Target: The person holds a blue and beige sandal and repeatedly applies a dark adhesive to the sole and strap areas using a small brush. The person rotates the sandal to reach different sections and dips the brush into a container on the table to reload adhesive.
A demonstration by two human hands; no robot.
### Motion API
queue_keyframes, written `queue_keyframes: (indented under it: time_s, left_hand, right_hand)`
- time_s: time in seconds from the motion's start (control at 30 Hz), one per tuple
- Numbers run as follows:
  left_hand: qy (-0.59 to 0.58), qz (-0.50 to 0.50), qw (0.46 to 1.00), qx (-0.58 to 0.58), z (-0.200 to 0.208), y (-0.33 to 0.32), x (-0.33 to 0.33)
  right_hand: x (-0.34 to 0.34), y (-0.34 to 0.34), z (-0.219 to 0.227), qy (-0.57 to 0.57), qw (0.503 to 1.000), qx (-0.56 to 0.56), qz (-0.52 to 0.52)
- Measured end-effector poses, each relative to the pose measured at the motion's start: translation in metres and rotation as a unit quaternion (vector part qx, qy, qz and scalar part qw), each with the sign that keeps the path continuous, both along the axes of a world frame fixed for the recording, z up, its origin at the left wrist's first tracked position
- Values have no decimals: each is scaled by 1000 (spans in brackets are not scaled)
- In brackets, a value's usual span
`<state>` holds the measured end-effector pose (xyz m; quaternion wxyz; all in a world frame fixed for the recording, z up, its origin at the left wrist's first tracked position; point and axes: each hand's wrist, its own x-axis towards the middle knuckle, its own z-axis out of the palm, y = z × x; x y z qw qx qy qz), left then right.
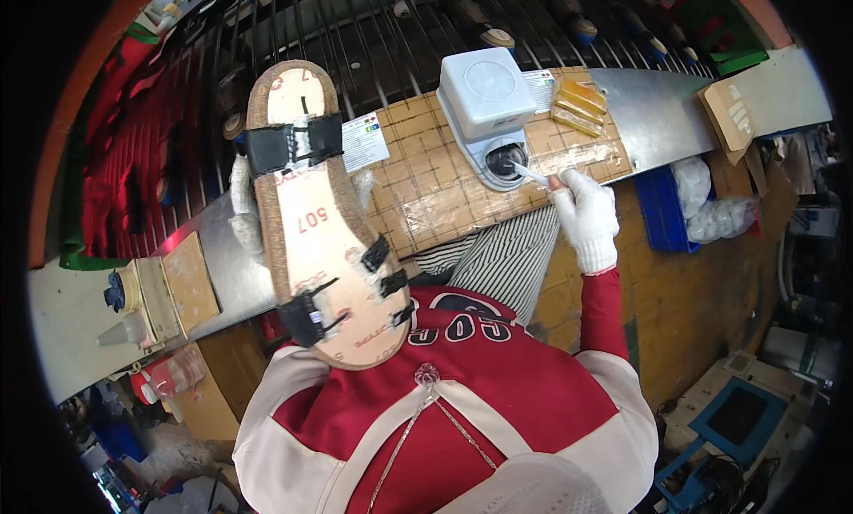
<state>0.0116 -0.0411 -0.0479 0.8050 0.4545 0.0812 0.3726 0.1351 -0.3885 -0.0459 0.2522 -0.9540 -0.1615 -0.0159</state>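
Brown board (413, 190), bench (662, 114), blue crate (657, 210)

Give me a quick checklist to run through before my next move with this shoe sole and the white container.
1. Sole secure in the left hand: ok, gloved fingers show at both sides.
2. Printed face of the sole toward the camera: ok.
3. Black straps stuck firmly to the sole: cannot tell.
4. Stick held in the right hand: ok.
5. Enough left in the white container: cannot tell.
6. Yellow bars apart from the container: ok.
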Motion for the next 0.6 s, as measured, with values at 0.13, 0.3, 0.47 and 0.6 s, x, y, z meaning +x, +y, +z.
queue_keyframes:
  time_s: [0.13,0.3,0.47,0.6]
  left_hand:
    - [-6,32,999,26,-7,-5,9]
    - [-59,174,929,322,-23,-11,39]
    - [-72,315,727,606,-31,-18,52]
    - [-83,347,693,626,-23,-19,45]
  right_hand:
    - [0,-5,-15,216,954,207,-18]
    - [-6,26,6,70,967,246,6]
    - [-27,65,62,-279,936,184,110]
    - [-51,94,67,-100,934,315,137]
